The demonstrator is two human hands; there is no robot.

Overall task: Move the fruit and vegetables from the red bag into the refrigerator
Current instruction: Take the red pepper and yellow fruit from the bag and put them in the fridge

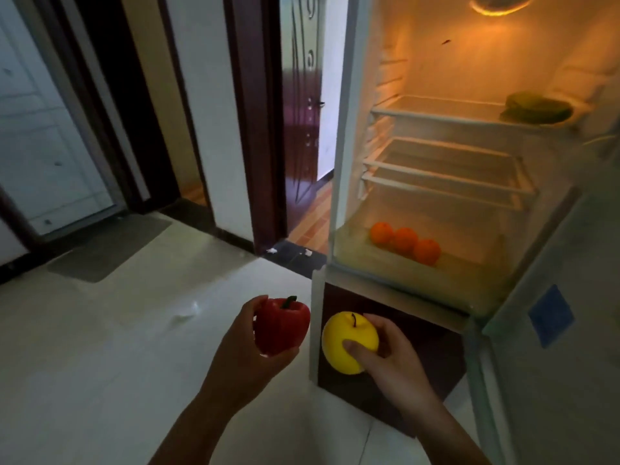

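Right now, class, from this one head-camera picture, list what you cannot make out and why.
1. Red bag: outside the head view altogether.
2. Green item on the upper refrigerator shelf: too blurred to identify.
3. Refrigerator door: cut off by the right edge of the head view.
4. Red pepper, yellow fruit: partly covered by the left hand, right hand.

A glossy red bell pepper (281, 325), stem up, sat gripped in the left hand (241, 350). Just beside it, the right hand (392, 357) held a round yellow apple (349, 342) with a dark stem, thumb across its front. The refrigerator (453, 62) stood open and lit. Three oranges (405, 241) lay in a row in its bottom drawer, and a blurred green vegetable (536, 107) rested on the top shelf.
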